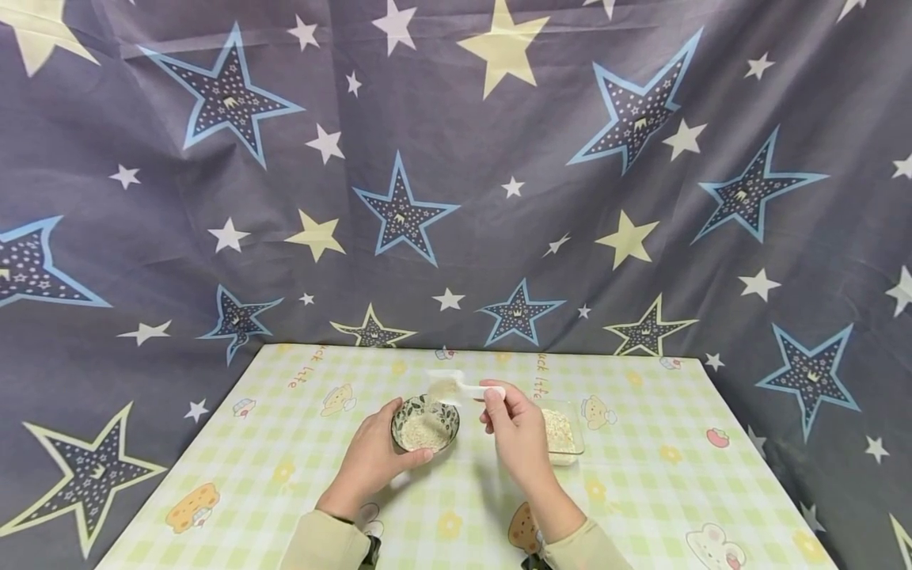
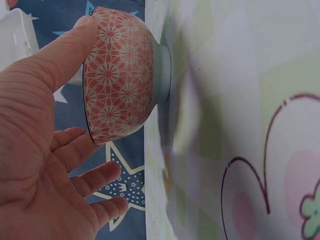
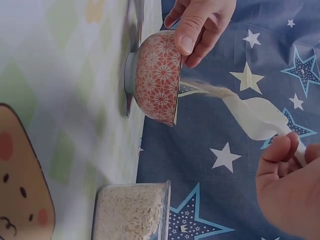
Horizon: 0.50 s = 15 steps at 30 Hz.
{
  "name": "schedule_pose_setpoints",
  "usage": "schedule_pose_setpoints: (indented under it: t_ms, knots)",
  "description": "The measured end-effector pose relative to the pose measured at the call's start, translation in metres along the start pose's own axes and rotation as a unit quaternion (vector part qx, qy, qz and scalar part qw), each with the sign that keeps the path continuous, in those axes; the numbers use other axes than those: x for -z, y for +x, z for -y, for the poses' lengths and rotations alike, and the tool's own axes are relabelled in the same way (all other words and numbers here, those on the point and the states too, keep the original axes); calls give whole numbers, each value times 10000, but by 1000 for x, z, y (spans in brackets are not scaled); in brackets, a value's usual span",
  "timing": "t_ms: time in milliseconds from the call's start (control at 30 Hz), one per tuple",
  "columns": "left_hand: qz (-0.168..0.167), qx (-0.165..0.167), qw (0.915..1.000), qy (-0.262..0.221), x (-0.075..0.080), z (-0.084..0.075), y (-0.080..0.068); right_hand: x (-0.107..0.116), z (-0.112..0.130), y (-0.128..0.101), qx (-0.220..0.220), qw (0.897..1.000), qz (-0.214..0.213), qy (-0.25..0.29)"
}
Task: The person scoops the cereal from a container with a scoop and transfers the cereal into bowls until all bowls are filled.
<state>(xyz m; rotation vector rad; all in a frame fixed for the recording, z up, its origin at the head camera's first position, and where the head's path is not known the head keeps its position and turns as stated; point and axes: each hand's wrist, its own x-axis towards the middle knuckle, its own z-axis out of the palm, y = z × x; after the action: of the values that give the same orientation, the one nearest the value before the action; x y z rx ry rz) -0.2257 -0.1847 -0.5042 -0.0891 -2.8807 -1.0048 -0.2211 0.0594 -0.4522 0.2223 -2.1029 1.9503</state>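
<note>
A small bowl, with a red floral outside and a dark leaf pattern inside, sits on the table and contains pale oat flakes. My left hand grips it at the rim, the thumb on the near side and fingers farther round. In my right hand is a white scoop, pinched by its handle. The scoop is tilted above the bowl, and a stream of flakes falls from its lip into the bowl.
A clear rectangular container of oat flakes stands right of the bowl, partly behind my right hand. A green checked cloth with cartoon prints covers the table. A dark star-patterned curtain hangs behind the table.
</note>
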Motion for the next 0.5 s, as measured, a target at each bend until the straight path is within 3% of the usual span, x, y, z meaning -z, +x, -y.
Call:
schedule_pose_setpoints:
  t_ms: [133, 233, 300, 400, 467, 500]
  knots:
    - [-65, -8, 10000, 15, 1, -1, 0, -1, -1, -3, 962, 9934, 100, -623]
    - [-91, -2, 10000, 6, 1, -1, -1, -1, -4, -5, 1857, 9754, 135, -1181]
    - [-83, 1, 10000, 4, 1, -1, -1, 0, -7, -6, 2485, 9558, 176, -1565]
    - [-61, 1, 10000, 14, 1, -1, -2, 3, -10, -8, 3385, 9146, 334, -2186]
    - [-54, -2, 10000, 10, 1, -1, -2, 4, -11, -9, 3781, 8904, 495, -2484]
    - [-52, -2, 10000, 18, 0, -1, -2, 5, -11, -9, 3865, 8843, 567, -2557]
